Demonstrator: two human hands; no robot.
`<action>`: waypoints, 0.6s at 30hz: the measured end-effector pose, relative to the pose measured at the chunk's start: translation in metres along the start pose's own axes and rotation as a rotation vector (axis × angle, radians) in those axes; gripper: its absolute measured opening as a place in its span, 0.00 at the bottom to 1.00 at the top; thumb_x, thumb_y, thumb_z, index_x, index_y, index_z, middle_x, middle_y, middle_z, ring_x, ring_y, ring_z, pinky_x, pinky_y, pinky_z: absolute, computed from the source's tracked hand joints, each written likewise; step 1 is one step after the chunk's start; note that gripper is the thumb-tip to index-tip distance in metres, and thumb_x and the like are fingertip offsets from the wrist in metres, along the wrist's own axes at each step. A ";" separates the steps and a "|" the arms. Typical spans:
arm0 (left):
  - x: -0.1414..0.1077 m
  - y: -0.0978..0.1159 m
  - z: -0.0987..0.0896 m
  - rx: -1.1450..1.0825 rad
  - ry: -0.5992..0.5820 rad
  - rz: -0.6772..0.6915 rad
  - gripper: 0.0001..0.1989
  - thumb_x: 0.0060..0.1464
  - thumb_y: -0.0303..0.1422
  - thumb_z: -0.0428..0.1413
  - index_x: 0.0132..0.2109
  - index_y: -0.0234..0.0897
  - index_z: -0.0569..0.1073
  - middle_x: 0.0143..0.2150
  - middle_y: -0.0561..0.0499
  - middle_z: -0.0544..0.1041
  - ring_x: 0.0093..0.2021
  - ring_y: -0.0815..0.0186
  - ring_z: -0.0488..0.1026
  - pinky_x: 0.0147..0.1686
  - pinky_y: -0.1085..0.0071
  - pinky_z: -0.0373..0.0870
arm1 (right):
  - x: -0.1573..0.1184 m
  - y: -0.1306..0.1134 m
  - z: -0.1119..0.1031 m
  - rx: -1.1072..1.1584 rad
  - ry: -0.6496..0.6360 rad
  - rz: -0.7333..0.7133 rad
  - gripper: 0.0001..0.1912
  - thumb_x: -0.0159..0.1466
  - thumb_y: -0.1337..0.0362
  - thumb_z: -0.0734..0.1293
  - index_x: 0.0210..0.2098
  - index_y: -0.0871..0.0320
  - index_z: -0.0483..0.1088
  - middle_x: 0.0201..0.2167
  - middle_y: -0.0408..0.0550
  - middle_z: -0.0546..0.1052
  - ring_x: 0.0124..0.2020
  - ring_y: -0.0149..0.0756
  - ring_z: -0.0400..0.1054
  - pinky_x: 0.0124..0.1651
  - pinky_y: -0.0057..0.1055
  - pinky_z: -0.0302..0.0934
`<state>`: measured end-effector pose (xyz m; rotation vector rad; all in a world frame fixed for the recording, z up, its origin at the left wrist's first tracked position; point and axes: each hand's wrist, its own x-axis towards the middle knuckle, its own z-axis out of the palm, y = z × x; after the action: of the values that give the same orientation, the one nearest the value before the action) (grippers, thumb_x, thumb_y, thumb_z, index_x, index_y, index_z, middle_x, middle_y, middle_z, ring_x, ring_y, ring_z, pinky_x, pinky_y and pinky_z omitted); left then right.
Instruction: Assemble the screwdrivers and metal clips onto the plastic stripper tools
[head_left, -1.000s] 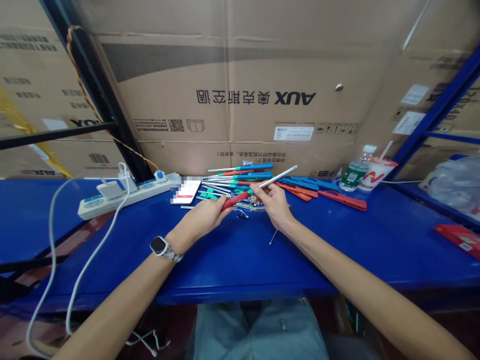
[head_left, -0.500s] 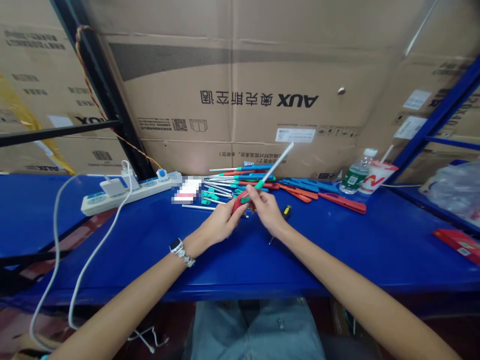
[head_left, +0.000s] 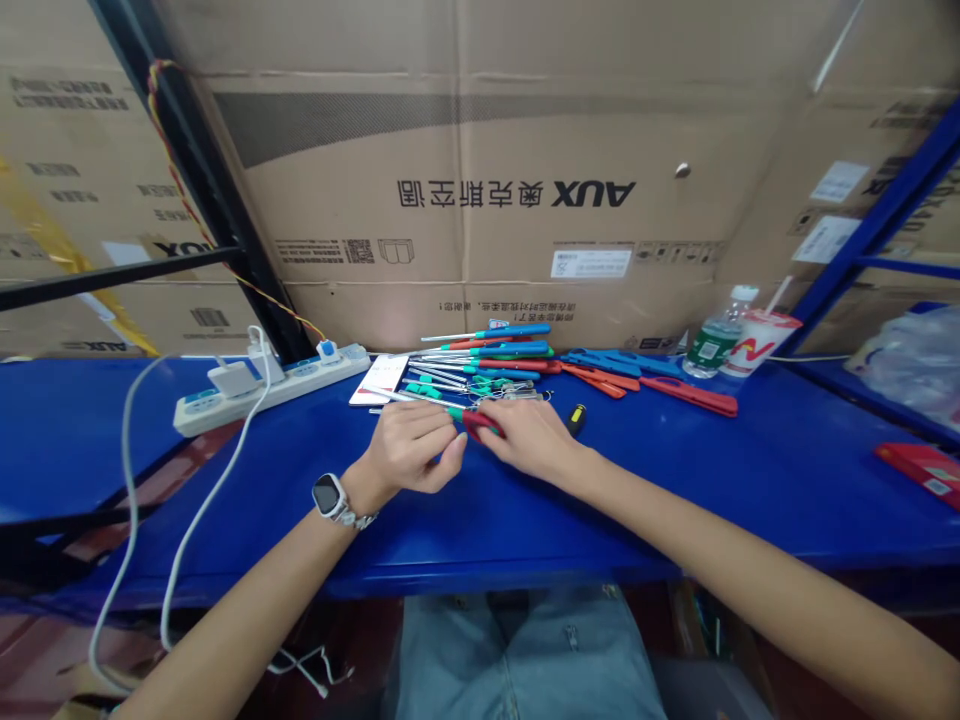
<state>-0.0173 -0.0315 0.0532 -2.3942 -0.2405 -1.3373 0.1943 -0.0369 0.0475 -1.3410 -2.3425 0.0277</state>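
A long-necked lighter with a red handle [head_left: 482, 424], a green collar and a metal tube lies between my hands, its tube toward the left. My right hand [head_left: 536, 437] is wrapped over the red handle from the right. Curled around the tube close to the collar is my left hand [head_left: 415, 445], which hides part of it. Just behind them lie several metal tubes with green ends [head_left: 424, 390] and a heap of blue and red lighters [head_left: 510, 349]. Near my right hand rests a small black and yellow screwdriver handle [head_left: 577, 418].
Red handle shells [head_left: 690, 395] and blue ones [head_left: 619, 362] lie right of the heap. Further right stand a water bottle [head_left: 709, 350] and a paper cup [head_left: 761, 342]. A power strip [head_left: 281, 385] with white cables is at the left; cardboard boxes [head_left: 360, 140] rise behind.
The lighter has swung from pointing up and right to lying low, tube leftward. My left hand has shifted from the handle to the tube; my right hand now covers the handle.
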 end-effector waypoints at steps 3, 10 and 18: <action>0.001 0.001 0.007 0.015 -0.152 -0.053 0.17 0.62 0.25 0.51 0.25 0.40 0.61 0.19 0.57 0.64 0.20 0.69 0.59 0.21 0.69 0.55 | 0.001 -0.011 0.009 -0.139 -0.115 -0.066 0.11 0.70 0.57 0.63 0.43 0.56 0.74 0.44 0.53 0.79 0.36 0.41 0.74 0.34 0.32 0.56; -0.012 -0.003 0.009 -0.076 -0.548 -0.359 0.06 0.60 0.35 0.54 0.38 0.37 0.71 0.35 0.48 0.75 0.37 0.60 0.73 0.33 0.66 0.70 | 0.010 -0.007 0.026 0.141 -0.157 -0.020 0.11 0.60 0.60 0.72 0.41 0.57 0.74 0.41 0.50 0.78 0.41 0.42 0.73 0.42 0.35 0.61; -0.010 0.004 0.020 -0.077 -0.689 -0.419 0.22 0.60 0.51 0.58 0.48 0.37 0.72 0.46 0.43 0.76 0.45 0.52 0.74 0.44 0.57 0.73 | -0.017 0.046 -0.007 0.339 0.123 0.207 0.11 0.64 0.72 0.62 0.44 0.58 0.71 0.41 0.50 0.79 0.42 0.38 0.74 0.47 0.36 0.65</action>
<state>-0.0056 -0.0263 0.0343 -2.8970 -0.9295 -0.6033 0.2415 -0.0277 0.0373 -1.3625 -1.9807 0.3763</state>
